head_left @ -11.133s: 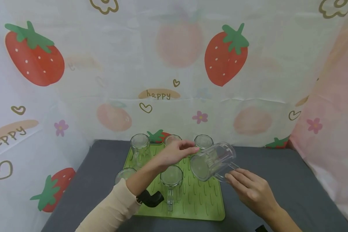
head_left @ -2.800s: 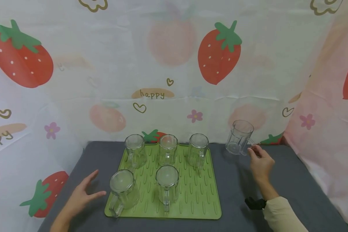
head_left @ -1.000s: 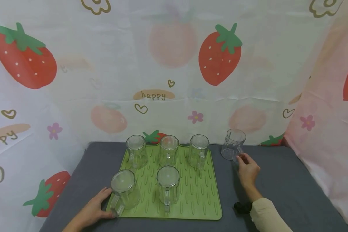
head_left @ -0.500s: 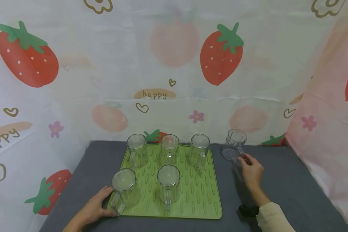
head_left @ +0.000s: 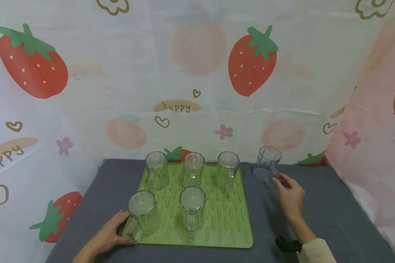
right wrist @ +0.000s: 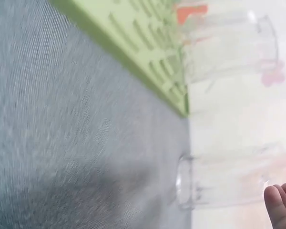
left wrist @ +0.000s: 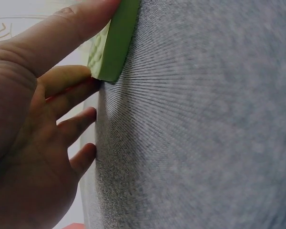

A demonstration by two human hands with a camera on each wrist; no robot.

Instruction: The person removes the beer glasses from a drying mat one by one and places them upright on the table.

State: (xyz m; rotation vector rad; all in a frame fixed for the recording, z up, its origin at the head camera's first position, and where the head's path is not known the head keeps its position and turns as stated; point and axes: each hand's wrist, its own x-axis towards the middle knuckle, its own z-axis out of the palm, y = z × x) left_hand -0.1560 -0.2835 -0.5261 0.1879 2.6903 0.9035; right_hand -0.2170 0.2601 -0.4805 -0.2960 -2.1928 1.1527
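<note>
One upright mug (head_left: pixel 264 168); right hand (head_left: pixel 291 195) beside; left hand (head_left: pixel 108 233) at mat (head_left: pixel 224 226); backdrop (head_left: pixel 138 73): "happy"

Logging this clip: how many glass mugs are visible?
6: three back mugs and two front mugs on the green mat; one mug right of it, by the right hand.

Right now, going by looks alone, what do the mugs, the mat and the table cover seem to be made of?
Mugs: clear, glossy glass or rigid plastic; they glint and show what's behind.
Mat: probably silicone or rubber, fairly matt, with moulded ridges.
Table cover: dull fabric, probably woven; fine ribbed lines show in the left wrist view.
</note>
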